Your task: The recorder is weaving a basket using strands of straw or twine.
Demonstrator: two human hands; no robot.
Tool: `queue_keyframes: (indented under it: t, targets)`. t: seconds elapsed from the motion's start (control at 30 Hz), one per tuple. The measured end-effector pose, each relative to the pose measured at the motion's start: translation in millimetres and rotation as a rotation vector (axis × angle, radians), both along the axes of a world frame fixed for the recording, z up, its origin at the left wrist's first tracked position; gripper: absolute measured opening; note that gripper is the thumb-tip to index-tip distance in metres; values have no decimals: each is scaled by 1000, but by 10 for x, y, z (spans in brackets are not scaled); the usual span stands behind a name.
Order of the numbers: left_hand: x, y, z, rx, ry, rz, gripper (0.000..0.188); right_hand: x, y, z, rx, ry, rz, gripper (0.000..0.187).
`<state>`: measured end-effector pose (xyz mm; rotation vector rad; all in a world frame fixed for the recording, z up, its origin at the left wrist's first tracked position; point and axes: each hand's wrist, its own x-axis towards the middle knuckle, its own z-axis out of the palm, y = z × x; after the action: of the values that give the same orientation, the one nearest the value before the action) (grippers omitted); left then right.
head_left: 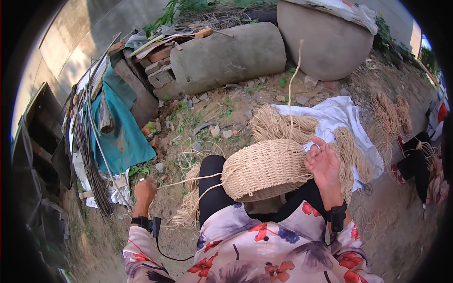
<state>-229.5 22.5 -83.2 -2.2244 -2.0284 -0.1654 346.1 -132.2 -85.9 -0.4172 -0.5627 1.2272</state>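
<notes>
A woven basket [264, 167] of pale twisted cord lies tilted on its side across my lap, between my dark-trousered legs. From its left side a strand of cord [188, 180] runs out to my left hand [145, 192], which is closed on it, away from the basket. Beside the basket's right edge is my right hand [323, 162], palm showing, its fingers apart and loosely bent. It seems to touch the basket's side and grips nothing that I can see. Another cord end [296, 78] sticks up beyond the basket's far side.
Cord bundles lie beyond the basket [283, 123], on a white sheet [337, 113], and by my left leg [186, 207]. A concrete cylinder [231, 56], a large round vessel [325, 42] and teal cloth [120, 137] stand behind. Another person's legs [413, 162] show at right.
</notes>
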Motion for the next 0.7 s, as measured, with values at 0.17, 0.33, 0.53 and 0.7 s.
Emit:
queue_keyframes:
  t: [0.17, 0.33, 0.53, 0.7]
  targets:
    - [1786, -274, 100, 16, -697, -635, 20, -15, 20, -1, -15, -9, 3, 42]
    - [2552, -574, 503, 114, -604, -851, 12, 9, 1, -38, 32, -3, 14, 38]
    - [1696, -187, -50, 181, -633, -585, 7, 77, -102, 15, 93, 71, 26, 39]
    - [-631, -42, -273, 211, -200, 236, 16, 91, -653, 166, 151, -272, 464, 47]
